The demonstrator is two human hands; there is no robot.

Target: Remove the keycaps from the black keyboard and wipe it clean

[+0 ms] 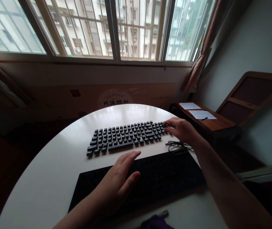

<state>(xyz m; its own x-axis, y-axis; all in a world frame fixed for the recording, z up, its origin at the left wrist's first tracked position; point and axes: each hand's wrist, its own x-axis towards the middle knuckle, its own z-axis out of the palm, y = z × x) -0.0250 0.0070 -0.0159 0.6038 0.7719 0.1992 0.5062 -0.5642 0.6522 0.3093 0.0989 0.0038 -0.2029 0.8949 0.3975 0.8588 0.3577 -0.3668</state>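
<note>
Tabletop [42, 171]: smooth, white, glossy; reflects window light. Keycaps [126, 136]: dark moulded plastic, low sheen. Keyboard base [164, 173]: black plastic, smooth. Cable [174, 145]: black plastic sheath. Side bench [225, 122]: varnished wood, semi-gloss, bearing matt paper sheets [202, 114]. Curtain [199, 66]: soft, pleated cloth. Printed panel [85, 106] under the window: matt, board-like. Purple item [156, 222]: from where I stand, possibly cloth; the near edge is too dim to confirm.

head camera | above and behind left hand [120, 178] and right hand [182, 129] | faces forward, tilted down | close over round white tabletop [47, 171] beneath hands | barred window [113, 35] far beyond fingertips
</note>
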